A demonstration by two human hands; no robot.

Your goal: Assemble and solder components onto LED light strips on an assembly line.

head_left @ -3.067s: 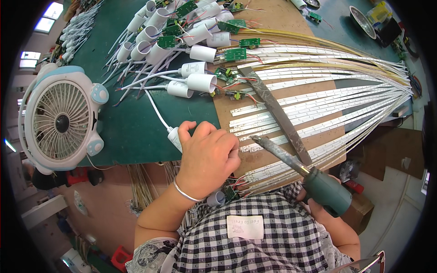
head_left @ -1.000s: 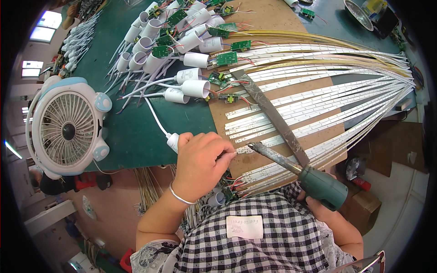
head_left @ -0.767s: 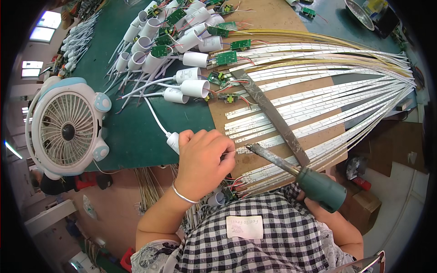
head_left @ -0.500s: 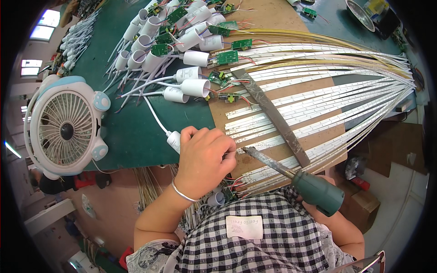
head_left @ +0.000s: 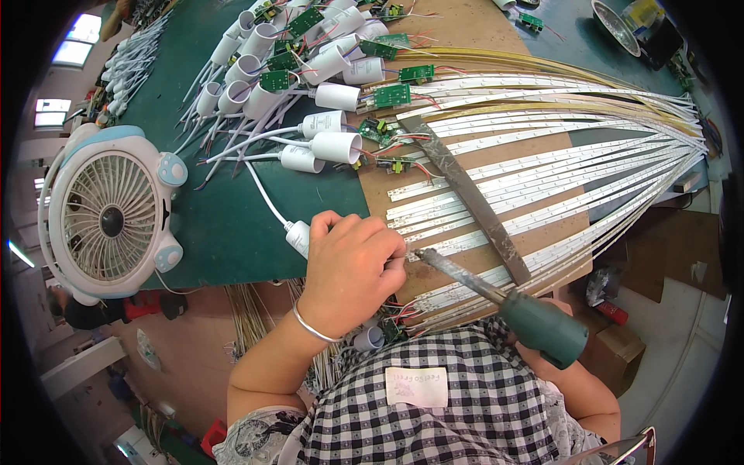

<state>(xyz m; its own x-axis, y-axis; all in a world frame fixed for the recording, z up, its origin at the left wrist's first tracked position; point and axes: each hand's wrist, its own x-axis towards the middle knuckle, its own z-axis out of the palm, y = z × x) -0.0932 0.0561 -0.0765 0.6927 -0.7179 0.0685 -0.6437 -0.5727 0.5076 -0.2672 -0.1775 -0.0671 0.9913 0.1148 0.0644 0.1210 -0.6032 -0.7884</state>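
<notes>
My left hand [head_left: 353, 267] is closed in a pinch at the left ends of the white LED strips [head_left: 465, 203]. What its fingertips hold is hidden behind the knuckles. A white plastic cap [head_left: 297, 237] with a white cable lies against the far side of this hand, partly covered by it. From the right, my right hand [head_left: 536, 358] grips a soldering iron [head_left: 542, 328] by its green handle, which hides most of the fingers. The iron's dark tip points left and reaches the strip ends just beside my left fingertips. A flat rusty metal bar [head_left: 466, 200] lies across the strips.
White caps [head_left: 337, 147] with cables and green circuit boards [head_left: 391, 95] are heaped at the far middle. A white and blue fan [head_left: 112, 221] stands at the left. Brown board [head_left: 496, 93] lies under the strips. A metal dish [head_left: 616, 27] is at the far right.
The whole view has shifted very slightly. My left hand and the soldering iron keep practically the same place at the strip ends.
</notes>
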